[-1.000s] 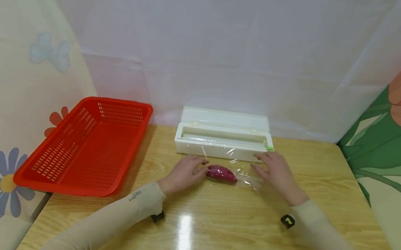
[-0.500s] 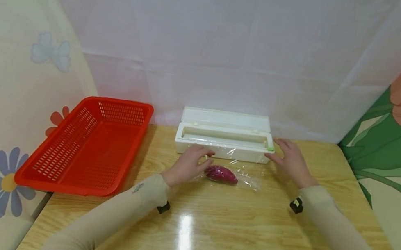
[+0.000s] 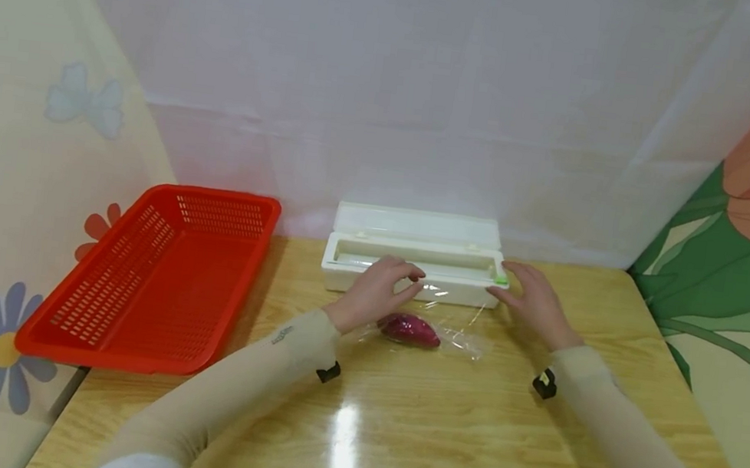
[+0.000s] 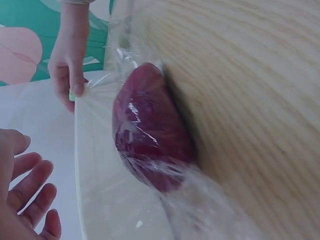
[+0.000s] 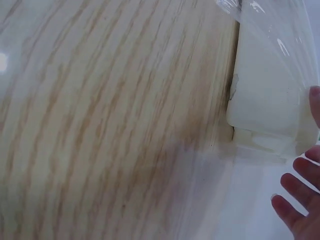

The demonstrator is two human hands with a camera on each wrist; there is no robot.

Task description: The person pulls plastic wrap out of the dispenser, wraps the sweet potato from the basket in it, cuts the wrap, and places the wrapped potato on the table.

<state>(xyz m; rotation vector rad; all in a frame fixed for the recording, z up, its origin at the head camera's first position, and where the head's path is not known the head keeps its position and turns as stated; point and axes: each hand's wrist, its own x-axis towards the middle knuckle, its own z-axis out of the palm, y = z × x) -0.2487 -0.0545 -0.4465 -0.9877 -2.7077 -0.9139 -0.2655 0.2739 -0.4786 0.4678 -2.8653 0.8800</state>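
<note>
A purple, elongated vegetable, possibly a sweet potato (image 3: 409, 330), lies on the table wrapped in clear cling film (image 4: 200, 200). From it the film stretches up to a white cling film dispenser (image 3: 342, 280), whose lid stands raised. My left hand (image 3: 377, 288) hovers over the dispenser's front, fingers loosely curved with nothing between them. At the dispenser's right end, my right hand (image 3: 537, 303) grips the corner beside the green slide cutter (image 3: 501, 280), thumb in front and fingers behind. In the right wrist view, only part of the right hand (image 5: 302, 200) shows.
A red plastic basket (image 3: 226, 325) stands at the left on the wooden table (image 3: 448, 443). Behind the dispenser hangs a pale cloth backdrop (image 3: 402, 114), with patterned panels on both sides.
My left hand has left the wrapped vegetable's left end and moved up and right over the dispenser. My right hand has gone from the film to the dispenser's right end.
</note>
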